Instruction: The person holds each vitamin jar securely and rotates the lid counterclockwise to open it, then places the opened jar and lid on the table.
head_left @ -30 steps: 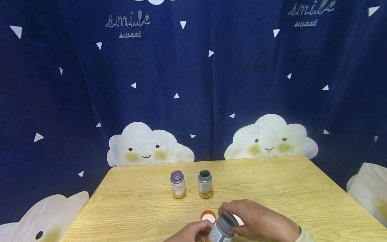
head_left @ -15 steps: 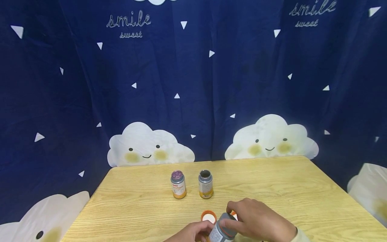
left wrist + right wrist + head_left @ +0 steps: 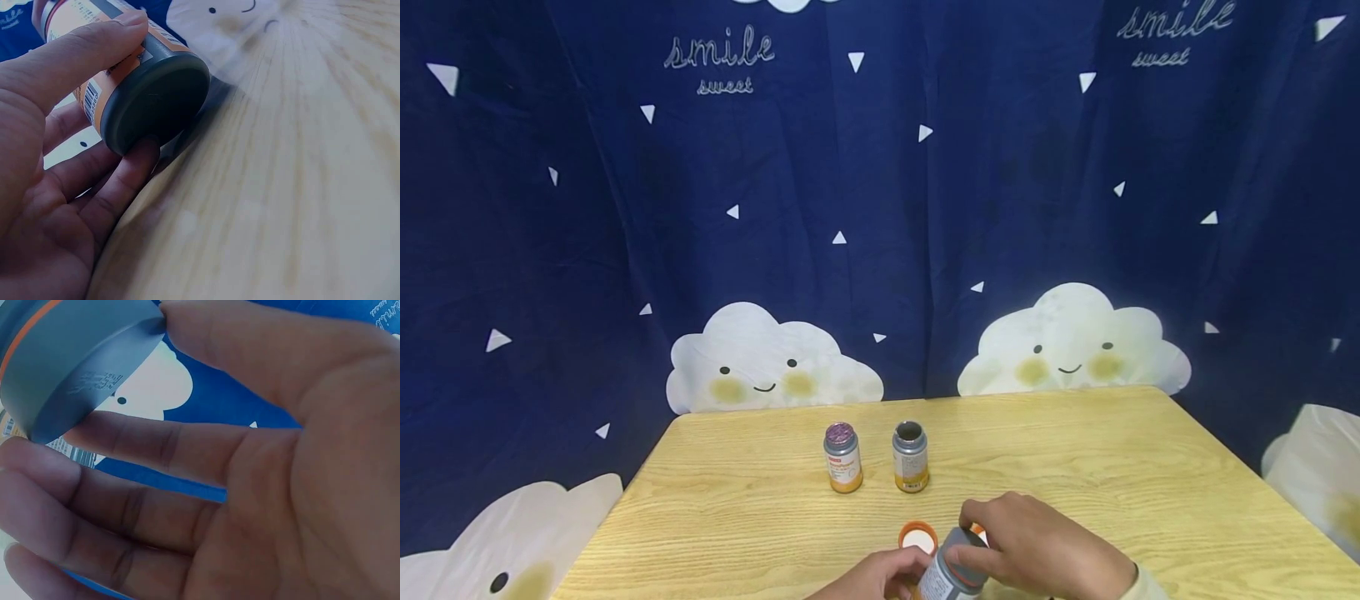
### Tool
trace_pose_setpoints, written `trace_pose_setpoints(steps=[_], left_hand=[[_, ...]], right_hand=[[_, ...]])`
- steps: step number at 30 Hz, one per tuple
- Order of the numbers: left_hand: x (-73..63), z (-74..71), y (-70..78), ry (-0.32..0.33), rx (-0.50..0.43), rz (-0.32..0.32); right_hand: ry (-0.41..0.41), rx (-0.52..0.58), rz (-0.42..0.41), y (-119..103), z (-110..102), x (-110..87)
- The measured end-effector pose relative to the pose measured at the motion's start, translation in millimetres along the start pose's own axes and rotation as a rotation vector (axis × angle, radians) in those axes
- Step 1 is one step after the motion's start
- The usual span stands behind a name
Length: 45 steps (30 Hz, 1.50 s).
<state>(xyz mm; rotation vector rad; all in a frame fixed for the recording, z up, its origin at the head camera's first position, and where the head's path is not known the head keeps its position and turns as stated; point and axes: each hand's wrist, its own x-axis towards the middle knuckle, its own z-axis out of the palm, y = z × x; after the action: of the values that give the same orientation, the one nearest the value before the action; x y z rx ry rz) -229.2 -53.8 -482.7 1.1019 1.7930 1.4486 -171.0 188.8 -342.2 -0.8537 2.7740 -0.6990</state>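
My left hand (image 3: 880, 577) grips a tilted pill bottle (image 3: 942, 585) with a grey, white and orange body, at the front of the table. In the left wrist view the thumb lies along the label and fingertips touch the dark base (image 3: 159, 103). My right hand (image 3: 1037, 542) pinches the grey cap (image 3: 966, 552) at the bottle's top, thumb and fingers on opposite sides. An orange ring shows below the cap (image 3: 81, 356) in the right wrist view. Just behind the bottle lies an orange cap (image 3: 917, 537), white inside; another orange cap (image 3: 981, 533) is mostly hidden by the right hand.
Two uncapped bottles stand upright farther back on the wooden table (image 3: 737, 500). The left bottle (image 3: 843, 458) has a purplish foil top; the right bottle (image 3: 911, 457) has a dark open mouth. A blue curtain (image 3: 910, 208) hangs behind the table.
One second ago the right fingers gripped the cap in a different position; the hand has since shifted and its thumb now lies across the cap. Over the last half second almost nothing has moved.
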Motion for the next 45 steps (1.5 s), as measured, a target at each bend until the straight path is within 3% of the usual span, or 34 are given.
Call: trace_pose_setpoints(steps=[10, 21, 31, 45], left_hand=[[-0.1, -0.8, 3.7, -0.005, -0.027, -0.012], [-0.5, -0.9, -0.2, -0.006, -0.031, 0.000], [0.4, -0.5, -2.3, -0.005, -0.040, 0.005], [-0.1, 0.1, 0.0, 0.007, 0.005, -0.007]], right_hand=[[0.041, -0.044, -0.092, 0.5, -1.0, 1.1], [-0.052, -0.008, 0.010, -2.4, -6.5, 0.4], [-0.066, 0.025, -0.006, -2.5, -7.4, 0.0], [0.033, -0.014, -0.002, 0.9, -3.9, -3.4]])
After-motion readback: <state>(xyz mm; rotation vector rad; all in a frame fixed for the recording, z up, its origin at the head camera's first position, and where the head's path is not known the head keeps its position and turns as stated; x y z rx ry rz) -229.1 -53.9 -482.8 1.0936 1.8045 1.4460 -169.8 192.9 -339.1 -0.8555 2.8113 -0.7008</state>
